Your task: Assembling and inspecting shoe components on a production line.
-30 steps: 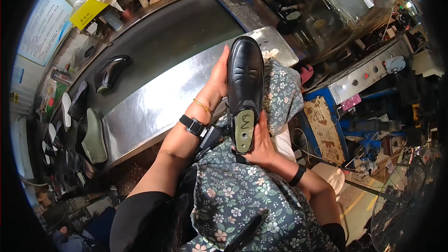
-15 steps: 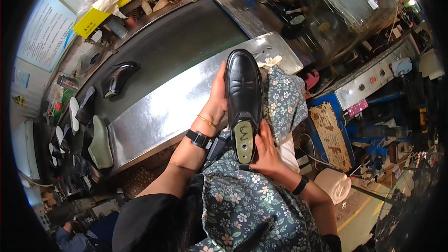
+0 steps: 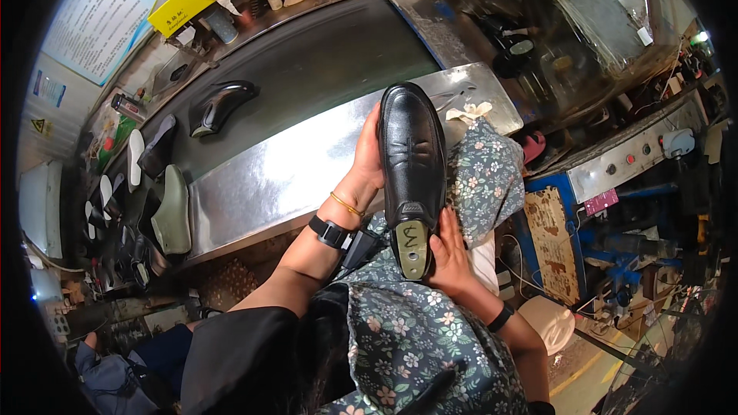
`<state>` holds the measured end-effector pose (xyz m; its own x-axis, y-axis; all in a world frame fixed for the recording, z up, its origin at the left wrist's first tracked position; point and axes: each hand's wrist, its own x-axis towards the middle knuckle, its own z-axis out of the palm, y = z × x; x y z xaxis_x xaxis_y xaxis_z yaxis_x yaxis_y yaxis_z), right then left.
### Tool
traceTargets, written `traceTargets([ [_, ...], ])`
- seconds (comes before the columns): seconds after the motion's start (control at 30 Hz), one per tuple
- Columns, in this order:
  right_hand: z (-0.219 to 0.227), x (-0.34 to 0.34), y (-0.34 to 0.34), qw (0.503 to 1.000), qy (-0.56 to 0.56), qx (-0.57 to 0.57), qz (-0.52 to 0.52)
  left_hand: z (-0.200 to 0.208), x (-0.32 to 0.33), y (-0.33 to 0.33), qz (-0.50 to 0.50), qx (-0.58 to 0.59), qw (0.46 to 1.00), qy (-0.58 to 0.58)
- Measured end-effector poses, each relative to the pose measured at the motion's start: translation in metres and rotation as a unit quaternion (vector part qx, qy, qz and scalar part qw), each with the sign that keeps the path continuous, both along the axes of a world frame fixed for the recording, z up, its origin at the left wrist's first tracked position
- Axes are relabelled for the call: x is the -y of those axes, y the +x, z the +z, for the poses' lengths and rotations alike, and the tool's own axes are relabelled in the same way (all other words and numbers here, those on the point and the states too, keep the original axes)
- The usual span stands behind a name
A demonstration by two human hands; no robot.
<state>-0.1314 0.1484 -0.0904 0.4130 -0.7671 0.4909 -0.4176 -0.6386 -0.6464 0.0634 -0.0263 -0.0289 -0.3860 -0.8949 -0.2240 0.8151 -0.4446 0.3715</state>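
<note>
Our left hand [image 3: 370,152] grips black shoe [image 3: 413,150], frame centre; our right hand [image 3: 453,261], fingers close together, holds its lower right side.

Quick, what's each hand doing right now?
Left hand: holding the black shoe along its left side, fingers partly hidden.
Right hand: against the heel end, fingers extended; whether it grips can't be told.
</note>
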Motion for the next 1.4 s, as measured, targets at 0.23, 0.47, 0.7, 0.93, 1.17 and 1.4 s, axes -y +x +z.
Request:
traceTargets([
  [0.23, 0.0027, -0.0008, 0.0000, 1.000, 0.003, 0.002, 0.002, 0.0009, -0.0043, 0.0023, 0.004, 0.006, 1.000, -0.018],
  [0.47, 0.0041, 0.0002, -0.0002, 1.000, -0.006, 0.002, -0.003, 0.0018, -0.0041, 0.0022, 0.034, 0.012, 0.999, 0.001],
  [0.7, 0.0042, 0.0010, -0.0010, 1.000, -0.010, 0.001, -0.006, 0.0014, -0.0039, 0.0002, 0.037, 0.034, 0.999, 0.009],
  [0.93, 0.0049, 0.0014, -0.0022, 1.000, -0.009, 0.002, -0.006, 0.0001, -0.0042, 0.0013, 0.020, 0.024, 0.999, 0.015],
  [1.17, 0.0065, 0.0021, -0.0037, 1.000, -0.001, 0.000, 0.000, -0.0003, -0.0043, -0.0007, 0.029, 0.017, 0.999, 0.008],
  [1.4, 0.0065, 0.0012, -0.0046, 1.000, 0.008, -0.003, 0.000, -0.0017, -0.0042, -0.0004, 0.022, 0.005, 1.000, 0.006],
])
